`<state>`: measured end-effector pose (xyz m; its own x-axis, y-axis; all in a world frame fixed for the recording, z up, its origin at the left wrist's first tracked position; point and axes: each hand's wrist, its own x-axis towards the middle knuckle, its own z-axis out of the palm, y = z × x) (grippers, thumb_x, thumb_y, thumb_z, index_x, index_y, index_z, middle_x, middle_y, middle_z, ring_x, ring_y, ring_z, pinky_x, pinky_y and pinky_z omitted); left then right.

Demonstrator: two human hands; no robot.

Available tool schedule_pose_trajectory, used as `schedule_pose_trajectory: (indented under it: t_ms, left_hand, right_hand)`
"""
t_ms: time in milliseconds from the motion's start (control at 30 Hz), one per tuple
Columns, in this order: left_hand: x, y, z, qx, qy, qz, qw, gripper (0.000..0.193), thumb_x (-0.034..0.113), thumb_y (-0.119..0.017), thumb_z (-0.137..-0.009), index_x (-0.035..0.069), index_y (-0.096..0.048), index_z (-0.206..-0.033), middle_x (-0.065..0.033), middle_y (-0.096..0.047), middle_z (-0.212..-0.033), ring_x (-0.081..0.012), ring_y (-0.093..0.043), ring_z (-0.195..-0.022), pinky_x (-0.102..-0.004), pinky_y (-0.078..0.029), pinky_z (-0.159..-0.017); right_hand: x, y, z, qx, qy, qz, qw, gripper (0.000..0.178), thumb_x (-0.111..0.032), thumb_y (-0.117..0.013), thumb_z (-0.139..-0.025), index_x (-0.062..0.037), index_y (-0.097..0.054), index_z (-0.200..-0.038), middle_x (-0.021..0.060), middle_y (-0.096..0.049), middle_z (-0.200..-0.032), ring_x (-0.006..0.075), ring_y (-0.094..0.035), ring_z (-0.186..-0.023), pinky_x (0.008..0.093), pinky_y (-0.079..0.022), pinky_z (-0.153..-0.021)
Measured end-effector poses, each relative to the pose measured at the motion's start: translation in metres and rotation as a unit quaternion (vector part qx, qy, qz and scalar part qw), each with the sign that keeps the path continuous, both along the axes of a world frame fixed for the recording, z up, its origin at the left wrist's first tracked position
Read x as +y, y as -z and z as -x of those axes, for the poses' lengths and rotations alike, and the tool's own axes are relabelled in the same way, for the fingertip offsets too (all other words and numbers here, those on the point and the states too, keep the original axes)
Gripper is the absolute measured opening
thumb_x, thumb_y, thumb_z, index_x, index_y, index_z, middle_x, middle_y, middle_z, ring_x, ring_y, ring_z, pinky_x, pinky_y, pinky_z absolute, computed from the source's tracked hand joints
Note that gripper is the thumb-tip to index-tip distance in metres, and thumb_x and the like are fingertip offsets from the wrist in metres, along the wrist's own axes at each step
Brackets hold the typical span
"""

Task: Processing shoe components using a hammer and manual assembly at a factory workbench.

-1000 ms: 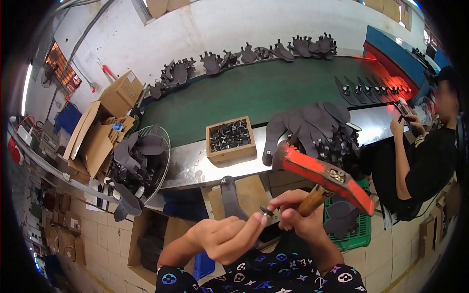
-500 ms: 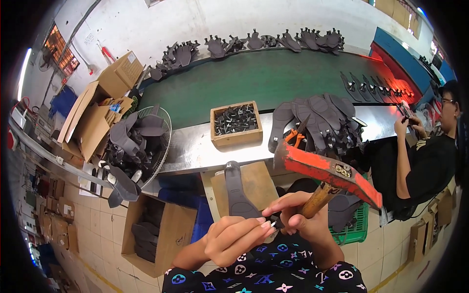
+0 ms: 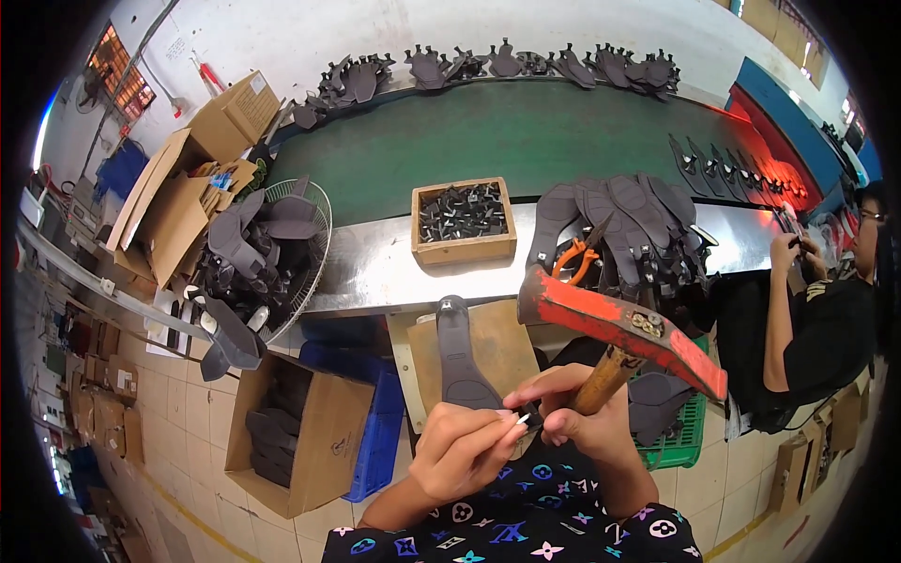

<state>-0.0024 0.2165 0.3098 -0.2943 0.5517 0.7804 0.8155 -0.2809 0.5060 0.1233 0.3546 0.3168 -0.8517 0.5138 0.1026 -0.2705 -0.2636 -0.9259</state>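
Note:
My right hand [image 3: 591, 413] is closed around the wooden handle of a hammer [image 3: 629, 328] with a worn red head. Its thumb and fingertips also meet a small black piece with a pale tip [image 3: 531, 414]. My left hand [image 3: 465, 450] pinches the same piece from the other side, fingertips against fingertips. Just beyond my left fingers, a long dark grey padded sole-shaped piece [image 3: 460, 352] lies on a tan work board [image 3: 507, 338]. Its near end is partly covered by my hand.
A wooden box [image 3: 463, 251] of small black clips stands on the metal ledge, beside a pile of grey pieces [image 3: 615, 225] and orange-handled pliers [image 3: 574, 261]. A green conveyor belt [image 3: 526, 131] runs behind. Left are a wire basket [image 3: 319, 244] and carton [image 3: 319, 450]; right, a co-worker [image 3: 798, 319].
The whole view has shifted slightly. Both hands stay together at the small black piece, with the hammer still in my right hand, tilted almost the same.

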Motion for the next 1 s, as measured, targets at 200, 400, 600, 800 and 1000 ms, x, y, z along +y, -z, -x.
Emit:
schedule_pose_trajectory:
  t_ms: [200, 400, 600, 800, 1000]
  left_hand:
    - [0.006, 0.006, 0.019, 0.064, -0.047, 0.051, 0.996, 0.028, 0.001, -0.084, -0.073, 0.002, -0.072, -0.097, -0.0077, -0.068, -0.101, -0.0214, -0.064, -0.085, -0.0312, -0.052, -0.072]
    - [0.047, 0.054, 0.084, 0.0, -0.2, 0.053, 0.978, 0.031, 0.015, -0.084, -0.075, 0.0, -0.071, -0.098, -0.0095, -0.069, -0.1, -0.0286, -0.065, -0.087, -0.0339, -0.053, -0.079]
    - [0.057, 0.105, 0.118, -0.263, -0.074, 0.206, 0.94, 0.03, 0.015, -0.081, -0.079, -0.002, -0.071, -0.102, -0.0157, -0.073, -0.099, -0.0297, -0.069, -0.092, -0.0372, -0.053, -0.084]
    - [0.044, 0.119, 0.092, -0.248, -0.067, 0.152, 0.954, 0.026, 0.006, -0.08, -0.077, 0.0, -0.073, -0.101, -0.0142, -0.074, -0.095, -0.0221, -0.072, -0.085, -0.0325, -0.055, -0.078]
    - [0.039, 0.118, 0.089, -0.261, -0.084, 0.188, 0.943, 0.029, 0.006, -0.081, -0.073, 0.001, -0.073, -0.101, -0.0133, -0.074, -0.095, -0.0266, -0.072, -0.084, -0.0346, -0.055, -0.076]
  right_hand:
    - [0.008, 0.003, 0.012, -0.049, 0.009, -0.013, 0.999, 0.019, -0.003, -0.075, -0.085, 0.0026, -0.071, -0.103, 0.0057, -0.073, -0.094, 0.0042, -0.059, -0.072, 0.0198, -0.047, -0.062]
    - [0.036, 0.055, 0.059, -0.111, 0.106, -0.185, 0.971, 0.018, -0.001, -0.071, -0.086, 0.0023, -0.071, -0.103, 0.0037, -0.07, -0.091, 0.0018, -0.052, -0.059, 0.0192, -0.04, -0.052]
    - [0.053, 0.067, 0.102, -0.127, 0.053, -0.24, 0.961, 0.023, -0.009, -0.071, -0.087, 0.0017, -0.07, -0.107, 0.0025, -0.071, -0.085, 0.006, -0.057, -0.069, 0.025, -0.047, -0.063]
    - [0.051, 0.084, 0.107, -0.08, 0.012, -0.39, 0.917, 0.019, -0.01, -0.069, -0.087, 0.001, -0.068, -0.103, 0.0159, -0.068, -0.087, 0.0285, -0.066, -0.078, 0.0339, -0.051, -0.071]
    - [0.047, 0.083, 0.096, -0.078, 0.012, -0.465, 0.882, 0.023, 0.002, -0.068, -0.078, -0.0004, -0.068, -0.101, 0.0137, -0.068, -0.104, 0.0334, -0.068, -0.091, 0.0384, -0.054, -0.078]
